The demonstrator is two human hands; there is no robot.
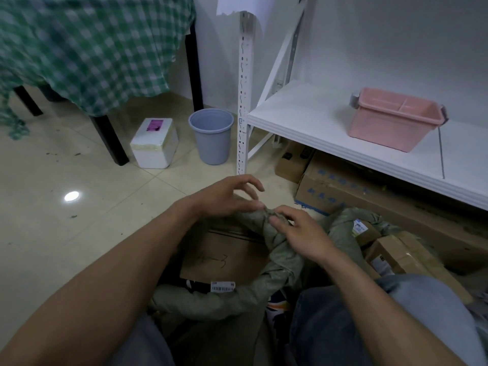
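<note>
A grey-green woven sack (280,260) lies in front of my knees, its mouth twisted into a knot at the top. My right hand (301,233) pinches the knot with thumb and fingers. My left hand (227,196) touches the knot from the left with thumb and forefinger, its other fingers spread and lifted. A brown cardboard box (224,257) with handwriting on it lies under the sack. Barcode labels show on the sack.
A white metal shelf (317,122) on the right carries a pink plastic basket (396,120). Cardboard boxes (343,186) lie under it, and parcels (396,257) beside the sack. A grey bin (211,136), a white foam box (155,143) and a table with green checked cloth (87,48) stand ahead.
</note>
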